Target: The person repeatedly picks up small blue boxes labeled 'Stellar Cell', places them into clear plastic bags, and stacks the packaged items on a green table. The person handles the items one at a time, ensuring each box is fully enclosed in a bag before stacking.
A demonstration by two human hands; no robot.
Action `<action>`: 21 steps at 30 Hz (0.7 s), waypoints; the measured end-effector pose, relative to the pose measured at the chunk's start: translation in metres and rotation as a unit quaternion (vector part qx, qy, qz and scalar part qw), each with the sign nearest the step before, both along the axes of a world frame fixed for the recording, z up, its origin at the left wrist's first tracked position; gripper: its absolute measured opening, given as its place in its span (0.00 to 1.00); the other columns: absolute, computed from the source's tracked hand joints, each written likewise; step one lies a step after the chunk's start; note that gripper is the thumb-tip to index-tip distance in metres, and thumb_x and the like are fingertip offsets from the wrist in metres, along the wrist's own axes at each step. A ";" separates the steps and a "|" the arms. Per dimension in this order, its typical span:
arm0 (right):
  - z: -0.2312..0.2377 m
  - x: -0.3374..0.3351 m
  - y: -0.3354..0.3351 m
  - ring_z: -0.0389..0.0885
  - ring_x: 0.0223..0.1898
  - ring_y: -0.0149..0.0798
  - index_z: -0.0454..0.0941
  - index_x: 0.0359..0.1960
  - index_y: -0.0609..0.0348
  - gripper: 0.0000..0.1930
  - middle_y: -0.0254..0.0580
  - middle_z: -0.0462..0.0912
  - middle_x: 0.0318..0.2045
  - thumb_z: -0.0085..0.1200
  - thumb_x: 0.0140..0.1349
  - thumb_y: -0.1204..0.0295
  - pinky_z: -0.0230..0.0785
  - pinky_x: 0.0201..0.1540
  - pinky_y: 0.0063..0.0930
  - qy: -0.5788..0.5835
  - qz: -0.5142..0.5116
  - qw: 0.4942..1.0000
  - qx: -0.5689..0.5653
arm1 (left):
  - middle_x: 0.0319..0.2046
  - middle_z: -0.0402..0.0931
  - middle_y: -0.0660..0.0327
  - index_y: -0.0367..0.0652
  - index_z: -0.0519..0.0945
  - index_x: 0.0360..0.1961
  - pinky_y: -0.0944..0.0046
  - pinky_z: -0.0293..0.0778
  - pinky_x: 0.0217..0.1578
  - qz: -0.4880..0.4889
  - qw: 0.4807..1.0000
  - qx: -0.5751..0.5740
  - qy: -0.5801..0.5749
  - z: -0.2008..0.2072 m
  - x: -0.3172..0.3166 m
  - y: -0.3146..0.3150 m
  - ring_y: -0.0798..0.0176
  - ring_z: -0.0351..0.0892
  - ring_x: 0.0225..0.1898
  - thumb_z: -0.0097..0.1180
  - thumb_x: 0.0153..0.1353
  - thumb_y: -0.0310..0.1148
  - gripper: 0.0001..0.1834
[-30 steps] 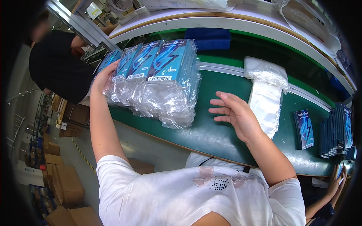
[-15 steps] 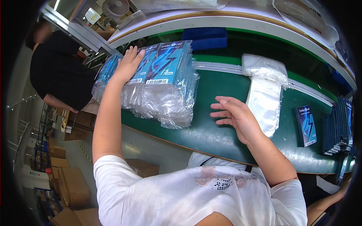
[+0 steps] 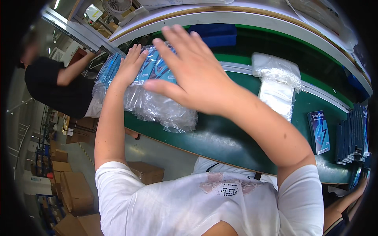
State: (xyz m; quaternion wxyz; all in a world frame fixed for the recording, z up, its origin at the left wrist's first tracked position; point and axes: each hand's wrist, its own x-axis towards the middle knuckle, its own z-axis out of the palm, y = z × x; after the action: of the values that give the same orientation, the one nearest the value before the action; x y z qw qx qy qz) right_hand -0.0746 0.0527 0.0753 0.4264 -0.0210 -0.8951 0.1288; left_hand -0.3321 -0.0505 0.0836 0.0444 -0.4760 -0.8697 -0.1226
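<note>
Left hand [image 3: 132,65] open, fingers spread, pressed flat on a stack of bagged blue boxes [image 3: 157,100] at upper left of centre, on the green conveyor belt [image 3: 228,137]. Right hand [image 3: 189,67] open too, fingers splayed, raised over the same stack, gripping nothing. Pile of empty clear bags [image 3: 277,84] at upper right; single blue box [image 3: 319,131] flat at right, beside a row of upright boxes [image 3: 352,133]. Person in black [image 3: 59,88] at far left.

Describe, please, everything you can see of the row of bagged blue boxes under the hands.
The bagged boxes are flat blue cartons, each in a clear, crinkled plastic bag, leaning overlapped in a row on the green belt. Loose bag ends trail toward the belt's near edge. The left hand lies flat on the row; the right hand spreads open above it, contact unclear.
</note>
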 end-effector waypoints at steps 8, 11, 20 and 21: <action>-0.004 -0.057 0.020 0.46 0.70 0.51 0.51 0.66 0.69 0.40 0.58 0.51 0.68 0.32 0.65 0.45 0.37 0.70 0.44 -0.292 -0.045 0.955 0.036 | 0.71 0.42 0.54 0.44 0.52 0.69 0.46 0.32 0.67 -0.004 1.000 0.002 -0.009 -0.006 0.004 0.003 0.55 0.37 0.72 0.31 0.64 0.61 0.40; -0.006 -0.058 0.015 0.45 0.71 0.51 0.50 0.67 0.70 0.41 0.59 0.50 0.68 0.30 0.65 0.44 0.36 0.70 0.44 -0.285 -0.058 0.956 0.045 | 0.71 0.42 0.54 0.44 0.52 0.69 0.45 0.32 0.67 -0.004 1.000 0.004 -0.007 -0.005 0.003 0.003 0.55 0.36 0.72 0.30 0.64 0.62 0.41; 0.034 -0.044 0.037 0.53 0.68 0.52 0.58 0.63 0.71 0.45 0.61 0.56 0.65 0.35 0.61 0.37 0.43 0.69 0.42 -0.101 0.018 0.993 -0.051 | 0.71 0.39 0.52 0.49 0.50 0.70 0.47 0.29 0.67 -0.056 0.985 0.055 -0.152 0.019 -0.023 0.001 0.54 0.30 0.72 0.28 0.62 0.68 0.43; 0.041 -0.029 0.048 0.55 0.67 0.52 0.60 0.62 0.71 0.45 0.62 0.58 0.64 0.36 0.61 0.37 0.45 0.68 0.41 -0.026 0.023 0.997 -0.071 | 0.71 0.40 0.52 0.46 0.51 0.69 0.52 0.31 0.68 -0.057 0.979 0.106 -0.163 0.027 -0.008 0.008 0.55 0.33 0.72 0.30 0.64 0.65 0.42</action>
State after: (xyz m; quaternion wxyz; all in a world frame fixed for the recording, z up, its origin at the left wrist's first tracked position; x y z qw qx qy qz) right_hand -0.1039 0.1006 0.1167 0.3970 -0.0343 -0.8949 0.2008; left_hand -0.3398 -0.0423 0.1110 -0.0550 -0.4909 -0.8188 -0.2925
